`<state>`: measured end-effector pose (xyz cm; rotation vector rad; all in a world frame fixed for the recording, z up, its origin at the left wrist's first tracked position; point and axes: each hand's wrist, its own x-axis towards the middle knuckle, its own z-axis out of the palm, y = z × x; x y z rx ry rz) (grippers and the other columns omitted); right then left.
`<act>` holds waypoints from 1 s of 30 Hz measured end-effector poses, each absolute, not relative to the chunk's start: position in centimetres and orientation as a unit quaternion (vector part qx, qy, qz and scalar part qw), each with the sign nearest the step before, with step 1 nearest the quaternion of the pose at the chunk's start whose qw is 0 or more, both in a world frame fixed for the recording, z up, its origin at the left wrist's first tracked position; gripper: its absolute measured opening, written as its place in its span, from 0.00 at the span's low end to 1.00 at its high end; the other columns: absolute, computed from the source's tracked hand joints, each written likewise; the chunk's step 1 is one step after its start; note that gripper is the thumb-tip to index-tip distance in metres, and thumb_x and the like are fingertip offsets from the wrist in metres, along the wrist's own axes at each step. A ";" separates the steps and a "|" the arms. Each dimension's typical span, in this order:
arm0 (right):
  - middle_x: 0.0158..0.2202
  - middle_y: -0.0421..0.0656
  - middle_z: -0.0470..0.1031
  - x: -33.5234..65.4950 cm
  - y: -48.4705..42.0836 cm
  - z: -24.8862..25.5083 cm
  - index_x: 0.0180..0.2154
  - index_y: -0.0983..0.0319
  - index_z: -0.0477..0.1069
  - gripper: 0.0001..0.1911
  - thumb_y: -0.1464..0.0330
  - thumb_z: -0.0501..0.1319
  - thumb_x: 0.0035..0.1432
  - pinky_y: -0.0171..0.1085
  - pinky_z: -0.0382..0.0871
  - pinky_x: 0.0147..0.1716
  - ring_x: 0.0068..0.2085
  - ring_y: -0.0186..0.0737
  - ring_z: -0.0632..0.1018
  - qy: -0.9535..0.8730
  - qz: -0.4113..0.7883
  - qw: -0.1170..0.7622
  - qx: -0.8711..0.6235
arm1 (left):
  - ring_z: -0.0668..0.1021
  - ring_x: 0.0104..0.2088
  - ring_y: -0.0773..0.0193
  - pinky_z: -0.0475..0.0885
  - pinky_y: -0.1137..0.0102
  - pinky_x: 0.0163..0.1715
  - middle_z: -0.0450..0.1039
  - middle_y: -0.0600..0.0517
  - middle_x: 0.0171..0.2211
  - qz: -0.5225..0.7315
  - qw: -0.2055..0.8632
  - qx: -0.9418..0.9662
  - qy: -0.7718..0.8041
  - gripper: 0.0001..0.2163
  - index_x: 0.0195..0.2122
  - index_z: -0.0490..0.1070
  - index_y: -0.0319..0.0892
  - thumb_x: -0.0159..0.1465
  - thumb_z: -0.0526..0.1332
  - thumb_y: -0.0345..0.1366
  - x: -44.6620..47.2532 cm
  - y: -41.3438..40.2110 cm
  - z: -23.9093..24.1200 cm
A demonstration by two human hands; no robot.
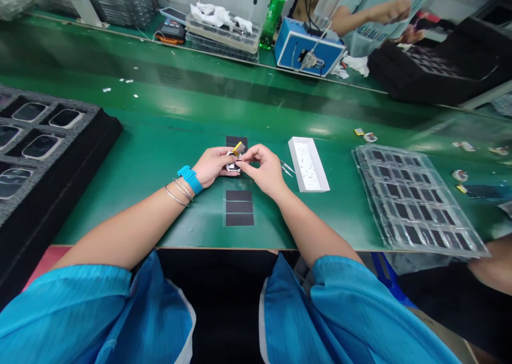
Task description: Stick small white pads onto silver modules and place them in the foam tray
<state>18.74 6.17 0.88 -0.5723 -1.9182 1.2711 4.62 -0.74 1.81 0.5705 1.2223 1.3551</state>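
Note:
My left hand [213, 167] is closed around a small white-edged device housing [232, 167], which looks like an opened watch case. A yellow-edged battery [239, 149] stands up tilted from its upper side. From the right, my right hand [264, 167] reaches the housing with thumb and forefinger pinched at its edge; whatever lies between those fingertips is too small to make out. Metal tweezers [287, 169] stick out to the right behind my right hand; whether it grips them or they lie on the table, I cannot tell. Dark rectangular strips [239, 207] lie below my hands, others [237, 140] just above.
A white box [323, 181] with tiny pieces stands right of my hands. Stacked clear trays [420, 193] with dark pieces lie farther right. A black foam tray [86, 140] with screens stands left. Beyond the bench, a person's hand [390, 12] is raised near a blue box [286, 46].

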 end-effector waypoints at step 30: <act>0.37 0.41 0.78 19.3 6.9 1.3 0.35 0.59 0.73 0.04 0.65 0.63 0.59 0.41 0.69 0.47 0.42 0.40 0.76 -0.802 0.366 0.410 -0.235 | 0.82 0.35 0.62 0.80 0.69 0.38 0.79 0.49 0.34 0.564 0.638 0.266 0.452 0.16 0.40 0.77 0.39 0.49 0.65 0.22 4.6 -1.5 2.5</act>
